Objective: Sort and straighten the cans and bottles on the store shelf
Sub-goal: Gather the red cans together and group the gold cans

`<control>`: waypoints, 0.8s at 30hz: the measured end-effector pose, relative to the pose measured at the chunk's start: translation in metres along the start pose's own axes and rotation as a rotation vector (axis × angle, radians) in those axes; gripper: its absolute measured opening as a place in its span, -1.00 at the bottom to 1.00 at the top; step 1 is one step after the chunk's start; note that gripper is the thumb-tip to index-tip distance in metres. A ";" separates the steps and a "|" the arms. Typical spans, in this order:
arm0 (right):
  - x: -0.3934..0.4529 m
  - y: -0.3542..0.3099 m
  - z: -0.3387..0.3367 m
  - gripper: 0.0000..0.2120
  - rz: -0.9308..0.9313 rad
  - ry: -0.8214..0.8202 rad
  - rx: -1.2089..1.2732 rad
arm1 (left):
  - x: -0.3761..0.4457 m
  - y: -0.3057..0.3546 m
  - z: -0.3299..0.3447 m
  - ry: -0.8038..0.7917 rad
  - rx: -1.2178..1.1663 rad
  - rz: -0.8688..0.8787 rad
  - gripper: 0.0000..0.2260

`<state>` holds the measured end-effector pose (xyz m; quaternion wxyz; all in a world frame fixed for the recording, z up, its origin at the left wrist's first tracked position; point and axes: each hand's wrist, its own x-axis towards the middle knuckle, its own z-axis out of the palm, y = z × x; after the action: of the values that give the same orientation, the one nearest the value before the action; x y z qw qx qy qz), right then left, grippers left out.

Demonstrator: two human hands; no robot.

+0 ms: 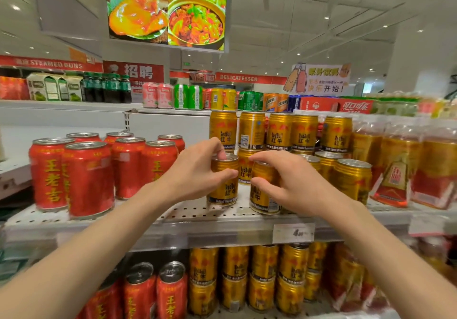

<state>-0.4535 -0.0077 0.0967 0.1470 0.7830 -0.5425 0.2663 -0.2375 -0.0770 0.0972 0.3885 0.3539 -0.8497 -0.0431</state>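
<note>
Both hands (197,170) (291,180) grip seemingly "RedBull"-labelled gold cans (223,182).

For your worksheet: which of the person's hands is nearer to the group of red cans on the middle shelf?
Left. The left hand grips a gold can just right of the red cans; the right hand holds another gold can farther right.

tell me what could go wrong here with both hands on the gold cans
1. The left hand and right hand each grip a gold can near the shelf edge; a slip could drop one.
2. Stacked gold cans stand right behind; a nudge might topple them.
</note>
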 end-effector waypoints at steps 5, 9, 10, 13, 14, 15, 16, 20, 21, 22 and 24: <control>-0.007 0.006 0.010 -0.47 0.028 0.071 0.064 | 0.007 0.002 0.016 0.012 -0.042 -0.021 -0.73; -0.012 0.008 0.015 -0.46 0.058 0.112 0.090 | 0.002 0.005 0.019 0.005 -0.059 -0.050 -0.74; -0.014 0.008 0.015 -0.46 0.064 0.120 0.106 | 0.000 0.004 0.018 0.009 -0.059 -0.053 -0.73; -0.022 0.005 0.015 -0.46 0.086 0.151 0.162 | -0.012 0.003 0.015 0.027 -0.106 -0.088 -0.68; -0.026 0.003 0.017 -0.46 0.096 0.172 0.166 | -0.018 0.002 0.013 0.029 -0.121 -0.105 -0.66; -0.029 0.002 0.018 -0.46 0.110 0.199 0.158 | -0.026 0.003 0.010 0.033 -0.127 -0.121 -0.63; -0.033 0.000 0.020 -0.45 0.128 0.229 0.143 | -0.034 0.003 0.008 0.043 -0.126 -0.139 -0.60; -0.046 -0.011 0.024 -0.46 0.167 0.328 0.102 | -0.072 0.007 -0.002 0.144 -0.174 -0.197 -0.60; -0.049 -0.016 0.024 -0.47 0.163 0.353 0.100 | -0.083 0.008 -0.006 0.166 -0.206 -0.212 -0.64; -0.052 -0.021 0.026 -0.48 0.154 0.379 0.102 | -0.094 0.008 -0.009 0.184 -0.240 -0.230 -0.68; -0.058 -0.033 0.031 -0.52 0.123 0.415 0.110 | -0.115 0.007 -0.016 0.216 -0.302 -0.265 -0.75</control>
<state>-0.4301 0.0333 0.0401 0.1959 0.6836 -0.5321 0.4595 -0.1786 0.0045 0.0382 0.5165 0.4031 -0.7332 -0.1824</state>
